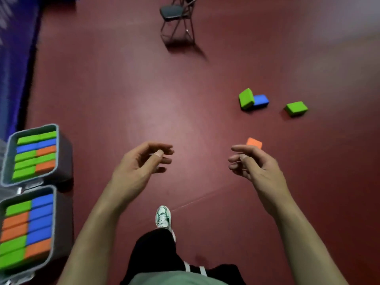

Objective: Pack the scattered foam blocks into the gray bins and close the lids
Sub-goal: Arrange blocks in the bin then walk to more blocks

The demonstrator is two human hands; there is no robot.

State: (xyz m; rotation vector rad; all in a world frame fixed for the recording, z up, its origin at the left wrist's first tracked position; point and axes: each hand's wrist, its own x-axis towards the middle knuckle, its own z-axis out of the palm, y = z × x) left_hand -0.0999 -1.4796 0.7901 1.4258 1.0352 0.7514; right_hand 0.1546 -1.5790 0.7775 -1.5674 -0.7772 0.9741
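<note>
While both hands hang out front over the dark red floor [185,99], I see neither one holding anything. Left hand [141,161]: fingers loosely curled, thumb tip near the index, nothing between them. Right hand [257,163]: same loose curl, empty, with the small orange foam block [254,142] lying on the floor just beyond its fingertips and partly hidden by them. I can't tell that block's long axis.

Further out to the right sit three more rectangular foam blocks. A green foam block [246,98] stands tilted on an edge, leaning on a blue foam block [261,100] that lies flat, long axis running left-right. A second green foam block [296,108] lies flat, apart from that pair to the right, long axis left-right with a slight slant.

Far left, two gray rectangular bins stand end to end, both with lids open. The far gray bin [54,128] holds green, blue and orange blocks packed on edge in two columns, long axes running across the bin. The near gray bin [53,194] is packed the same way: left column green and orange, right column mostly blue with orange nearest me. Both look full to the rim.

A black folding chair [176,13] stands at top centre. A white and green sneaker [163,217] and a black trouser leg show below the hands. A blue wall panel [14,58] runs down the left edge.
</note>
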